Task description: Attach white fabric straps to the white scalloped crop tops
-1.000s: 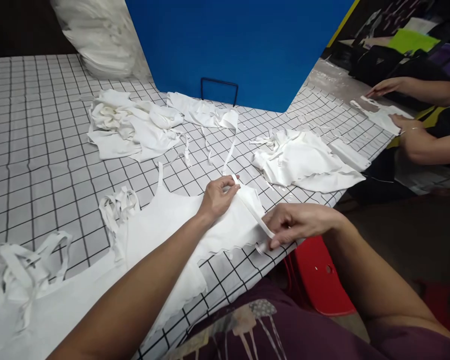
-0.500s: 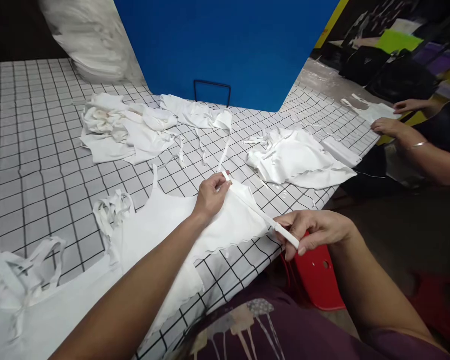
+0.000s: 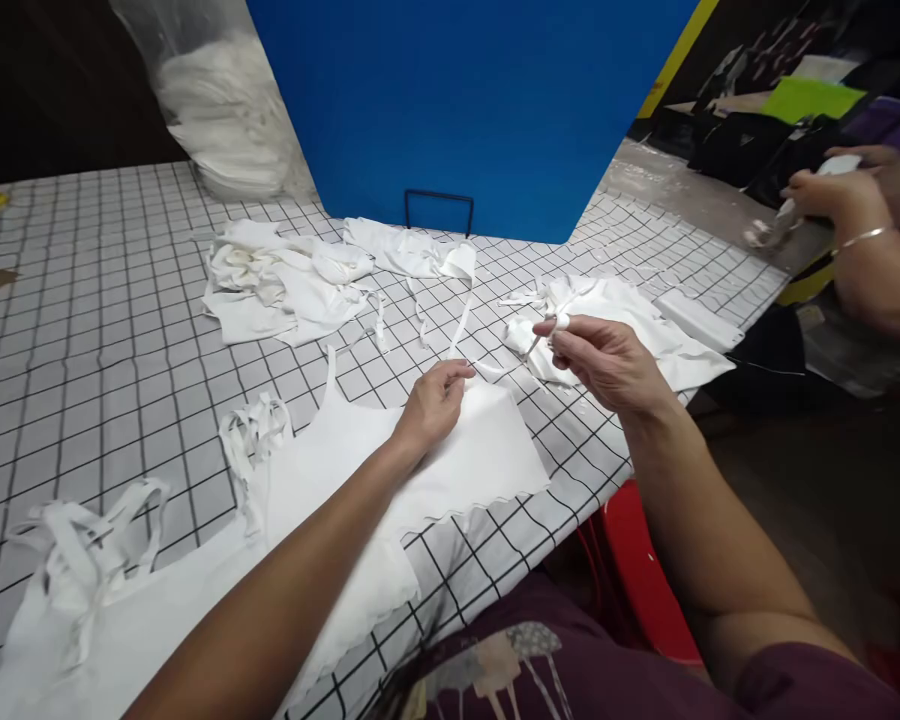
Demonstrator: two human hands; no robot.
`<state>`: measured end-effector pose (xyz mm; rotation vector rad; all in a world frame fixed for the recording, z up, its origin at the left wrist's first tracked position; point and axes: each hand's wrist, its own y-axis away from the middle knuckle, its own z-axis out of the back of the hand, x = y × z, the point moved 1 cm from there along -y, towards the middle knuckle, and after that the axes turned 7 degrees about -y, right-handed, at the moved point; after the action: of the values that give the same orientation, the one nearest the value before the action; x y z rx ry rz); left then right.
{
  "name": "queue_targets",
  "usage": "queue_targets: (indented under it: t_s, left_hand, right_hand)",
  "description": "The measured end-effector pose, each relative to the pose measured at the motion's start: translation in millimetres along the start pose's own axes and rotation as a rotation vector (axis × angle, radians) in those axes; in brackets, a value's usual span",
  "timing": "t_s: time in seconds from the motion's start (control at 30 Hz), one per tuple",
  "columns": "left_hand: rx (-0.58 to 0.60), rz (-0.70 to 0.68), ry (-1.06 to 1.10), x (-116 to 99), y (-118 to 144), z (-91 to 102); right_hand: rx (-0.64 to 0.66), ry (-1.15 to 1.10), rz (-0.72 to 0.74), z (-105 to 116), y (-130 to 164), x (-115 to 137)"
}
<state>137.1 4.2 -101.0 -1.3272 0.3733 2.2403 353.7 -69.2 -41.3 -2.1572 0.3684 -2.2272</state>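
Note:
A white camisole-like top (image 3: 487, 450) lies spread on the near part of the table, its wavy hem toward me. My left hand (image 3: 431, 405) rests over its upper edge, thumb and fingers pinched on a thin white shoulder strap (image 3: 487, 368). My right hand (image 3: 607, 365) is raised to the right of it, above another pile of white garments (image 3: 622, 310). Its fingertips are closed on a white strap piece (image 3: 561, 322); whether this joins the strap at my left hand I cannot tell. More white tops with bunched straps (image 3: 90, 560) lie to the left.
White garments (image 3: 285, 280) lie in a heap farther back on the checked tablecloth (image 3: 135, 400). A blue panel (image 3: 465, 110) stands behind, beside a clear bag of white pieces (image 3: 229, 130). A red chair (image 3: 649, 570) is by the table edge. At right, a co-worker's hands (image 3: 847, 195) hold something white.
My right hand has moved up and away from the table edge, over the right-hand pile. My left hand stays at the strap. The co-worker's hands have lifted a white piece.

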Motion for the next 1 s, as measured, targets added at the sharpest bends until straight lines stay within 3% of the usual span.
queue_targets:
  t_s: [0.1,0.17,0.23,0.43,0.53,0.63,1.0]
  left_hand:
    - [0.047,0.020,-0.329,-6.3,6.4,16.1]
    - [0.109,0.041,-0.556,-7.3,12.8,23.9]
    - [0.152,0.073,-0.651,-5.6,18.5,27.5]
    - [0.129,0.140,-0.443,5.0,25.3,18.1]
    - [0.044,0.064,-0.413,9.5,27.3,11.6]
    - [0.033,0.023,-0.351,12.9,29.3,9.3]
    - [0.012,0.055,-0.218,15.1,29.7,11.8]
  right_hand:
    - [0.043,0.000,0.014,-22.4,-20.9,-18.1]
    - [0.151,-0.021,-0.076,-37.5,-24.4,-37.8]
    - [0.234,-0.010,-0.164,-48.8,-21.6,-58.4]
    - [0.371,0.135,-0.154,-57.1,-10.7,-87.2]
    - [0.406,0.153,-0.097,-55.2,-10.8,-85.2]
    - [0.451,0.198,-0.042,-53.6,-12.1,-81.4]
    - [0.562,0.228,-0.005,-51.0,-11.9,-76.3]
